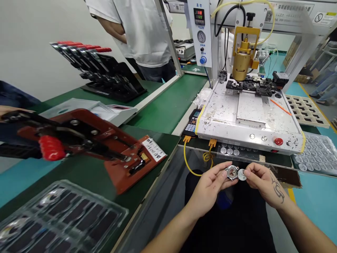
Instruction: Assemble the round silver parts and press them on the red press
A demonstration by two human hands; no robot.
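Observation:
Held over my lap, a shiny silver watch case (232, 172) sits between the thumb and fingers of my left hand (214, 182). Its centre shows a round opening with something pale and reddish inside. My right hand (259, 182) pinches a small round silvery disc (242, 174) with dark print on it. The disc is close beside the case's right edge; I cannot tell whether they touch. Both hands are just in front of the bench edge, below the white machine base (223, 119).
A gold press head (241, 65) hangs over a black fixture (252, 86). Printed discs fill a clear sheet (316, 154) at right. To the left stand a brown hand press (118, 168) with a red grip (51, 147), a plastic tray (79, 214) and several black toggle presses (116, 84). People stand nearby.

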